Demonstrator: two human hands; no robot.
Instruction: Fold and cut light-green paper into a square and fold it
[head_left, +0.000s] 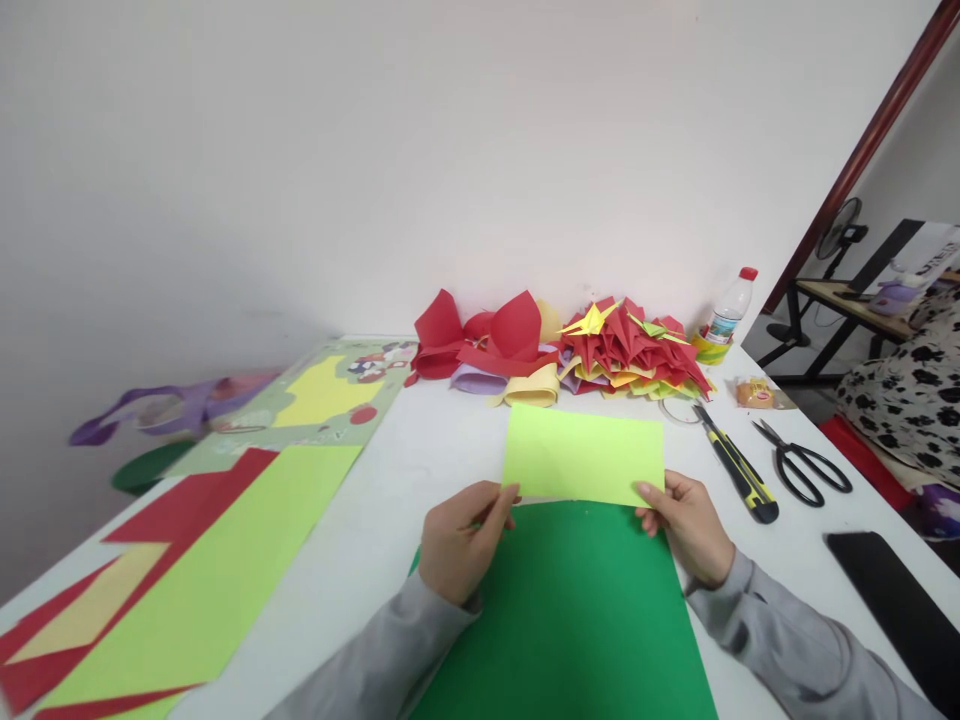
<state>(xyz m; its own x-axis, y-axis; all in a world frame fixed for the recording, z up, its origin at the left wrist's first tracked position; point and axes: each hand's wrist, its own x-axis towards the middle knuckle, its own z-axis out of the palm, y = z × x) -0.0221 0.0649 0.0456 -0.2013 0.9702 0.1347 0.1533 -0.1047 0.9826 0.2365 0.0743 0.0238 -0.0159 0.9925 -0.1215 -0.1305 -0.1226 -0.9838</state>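
Observation:
A lime-green sheet of paper [585,455], cut to a rectangle, is held up by its two lower corners. My left hand [465,535] pinches the lower left corner between thumb and fingers. At the lower right corner, my right hand [684,520] grips the same sheet with the thumb in front. Below it a large green sheet [570,620] lies on the white table [367,560], partly under my left forearm.
Left lie red and lime paper strips [225,570] and a patterned mat [300,430]. Folded paper shapes [630,350] line the wall beside a bottle [727,310]. A utility knife [739,465], scissors [802,465] and a black phone-like slab [892,600] lie right.

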